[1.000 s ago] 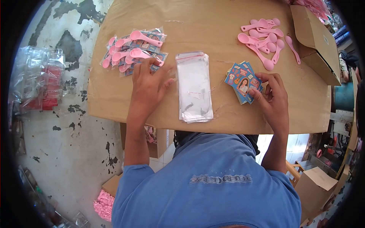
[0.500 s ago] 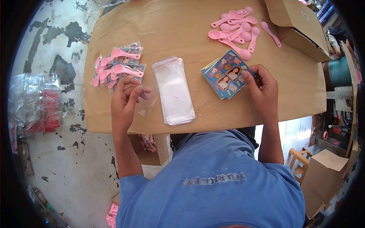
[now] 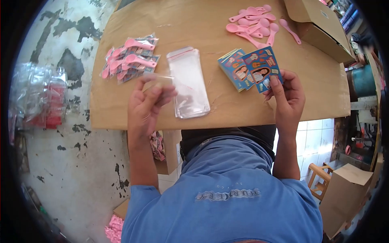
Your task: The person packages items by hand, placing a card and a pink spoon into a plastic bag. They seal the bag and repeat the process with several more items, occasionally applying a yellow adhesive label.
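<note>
Between the thumb and fingers of my right hand (image 3: 289, 91) is a blue printed card (image 3: 265, 69), held over the right edge of a stack of similar cards (image 3: 234, 69). My left hand (image 3: 152, 99) is pinched on a clear plastic bag (image 3: 164, 77), see-through and slightly blurred. Between my hands lies a pile of clear plastic bags (image 3: 188, 87). Beyond my left hand sit filled bags with cards (image 3: 144, 69) and pink spoons (image 3: 137, 43). Loose pink measuring spoons (image 3: 253, 24) are heaped past the card stack.
A cardboard box (image 3: 320, 30) stands at the table's far right, with a single pink spoon (image 3: 289, 31) beside it. Another open box (image 3: 170, 150) is under the near edge. A wooden stool (image 3: 320, 178) and a carton (image 3: 344, 194) stand at lower right.
My right hand has raised one card and shifted it right, off the stack. My left hand has moved right toward the bag pile, and the clear bag in it now shows. The view has tilted slightly.
</note>
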The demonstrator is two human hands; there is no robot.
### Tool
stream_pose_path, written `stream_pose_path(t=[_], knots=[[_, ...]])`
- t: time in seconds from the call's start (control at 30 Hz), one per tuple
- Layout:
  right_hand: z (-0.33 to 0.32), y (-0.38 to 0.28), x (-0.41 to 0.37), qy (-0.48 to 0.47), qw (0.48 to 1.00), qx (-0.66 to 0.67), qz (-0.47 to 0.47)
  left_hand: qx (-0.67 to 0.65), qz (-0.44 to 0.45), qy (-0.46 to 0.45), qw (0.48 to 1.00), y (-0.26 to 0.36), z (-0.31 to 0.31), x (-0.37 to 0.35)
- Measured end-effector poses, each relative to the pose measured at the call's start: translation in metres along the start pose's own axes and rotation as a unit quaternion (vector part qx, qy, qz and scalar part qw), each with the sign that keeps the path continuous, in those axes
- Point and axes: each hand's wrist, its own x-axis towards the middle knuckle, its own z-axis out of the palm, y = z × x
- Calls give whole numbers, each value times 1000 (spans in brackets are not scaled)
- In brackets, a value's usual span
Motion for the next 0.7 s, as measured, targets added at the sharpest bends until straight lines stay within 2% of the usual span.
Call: stream_pose_path(t=[0.07,0.1,0.2,0.3,0.4,0.47,0.7], knots=[[5,2,-11,-3,1000,5,1,-65,11,2,998,-2,24,-3],[8,2,-17,-8,1000,9,2,-89,22,-36,995,-9,22,-1],[11,3,-34,-36,999,13,17,-133,58,-26,989,-30,38,2],[15,-1,-46,-68,996,19,50,-209,74,-42,974,-40,63,3],[19,-6,-53,-86,994,26,69,-240,71,-19,968,-38,91,-1],[23,-11,-54,-92,992,46,74,-247,76,-63,964,-44,95,0],[34,-12,-51,-36,995,80,47,-275,66,-78,956,-48,121,-5]])
